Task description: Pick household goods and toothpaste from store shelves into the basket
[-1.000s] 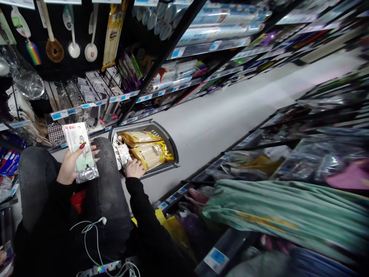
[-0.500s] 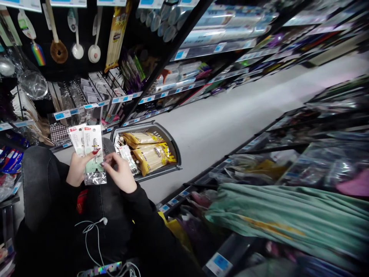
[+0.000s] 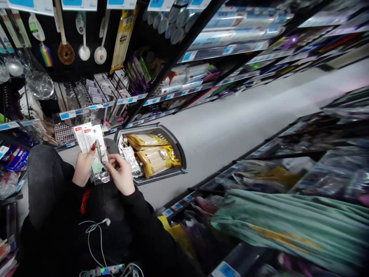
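My left hand (image 3: pixel 83 168) is closed around two carded packs of tableware, its red-nailed thumb lying on the front one. The front pack (image 3: pixel 98 156) is a white and pale green card in clear wrap, with what looks like a metal spoon (image 3: pixel 105 176), bowl downward. Behind it, fanned to the left, shows the second tableware pack (image 3: pixel 80 134). My right hand (image 3: pixel 122 176) pinches the lower right edge of the front pack between thumb and fingers. Both hands are above my lap.
A dark shopping basket (image 3: pixel 181 154) on the floor holds yellow packs of chopsticks (image 3: pixel 155 159) and more white carded packs (image 3: pixel 131 158). Shelves of kitchen utensils (image 3: pixel 66 53) stand ahead. Green fabric (image 3: pixel 273 219) hangs at the right. An earphone cable (image 3: pixel 100 238) lies on my lap.
The front pack has tilted between my hands, and the spoon's metal shows more clearly. The whole view has shifted slightly, with the surroundings moving to the right.
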The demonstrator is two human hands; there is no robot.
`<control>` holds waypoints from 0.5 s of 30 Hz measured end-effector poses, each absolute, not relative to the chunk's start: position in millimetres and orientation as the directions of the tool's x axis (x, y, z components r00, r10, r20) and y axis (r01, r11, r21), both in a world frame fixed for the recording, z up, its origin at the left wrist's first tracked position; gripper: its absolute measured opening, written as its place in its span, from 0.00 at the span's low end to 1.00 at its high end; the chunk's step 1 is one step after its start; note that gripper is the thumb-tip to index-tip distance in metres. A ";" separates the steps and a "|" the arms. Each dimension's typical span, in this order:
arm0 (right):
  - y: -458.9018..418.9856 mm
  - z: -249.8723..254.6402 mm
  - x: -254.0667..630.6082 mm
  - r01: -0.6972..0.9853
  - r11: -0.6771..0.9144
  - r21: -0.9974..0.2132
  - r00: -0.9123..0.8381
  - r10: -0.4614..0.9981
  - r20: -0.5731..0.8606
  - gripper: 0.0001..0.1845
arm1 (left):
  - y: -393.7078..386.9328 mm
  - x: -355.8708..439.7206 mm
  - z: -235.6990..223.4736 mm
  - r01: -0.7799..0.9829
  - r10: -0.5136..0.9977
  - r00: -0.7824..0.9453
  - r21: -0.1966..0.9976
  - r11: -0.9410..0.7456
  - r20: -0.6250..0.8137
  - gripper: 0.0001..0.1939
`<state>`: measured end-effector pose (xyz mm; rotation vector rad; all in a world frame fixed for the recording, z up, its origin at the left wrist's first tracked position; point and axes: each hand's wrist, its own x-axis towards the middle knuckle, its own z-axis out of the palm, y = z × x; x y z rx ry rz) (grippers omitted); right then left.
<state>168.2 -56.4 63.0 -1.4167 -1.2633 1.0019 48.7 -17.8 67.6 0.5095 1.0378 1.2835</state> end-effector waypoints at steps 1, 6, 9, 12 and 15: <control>-55.3 63.1 169.0 0.149 -0.014 -0.989 0.143 0.990 0.007 0.10 | -17.7 48.2 68.1 -0.522 0.938 -0.062 0.812 0.259 -0.340 0.29; -57.9 71.1 184.2 -0.007 0.037 -0.999 0.319 0.947 0.033 0.11 | -12.0 34.5 75.4 -0.503 0.956 -0.019 0.829 0.244 -0.293 0.29; -65.9 80.3 191.7 -0.026 0.061 -0.998 0.336 0.941 0.048 0.12 | -7.6 24.5 79.3 -0.498 0.961 -0.023 0.837 0.228 -0.276 0.29; -71.4 88.8 194.1 -0.144 0.090 -0.985 0.335 0.941 0.037 0.14 | -5.5 20.1 81.3 -0.492 0.954 -0.057 0.840 0.229 -0.293 0.28; -71.4 95.1 198.2 -0.456 0.045 -0.889 0.204 0.977 -0.056 0.15 | -5.7 20.7 82.4 -0.486 0.953 -0.059 0.842 0.234 -0.299 0.27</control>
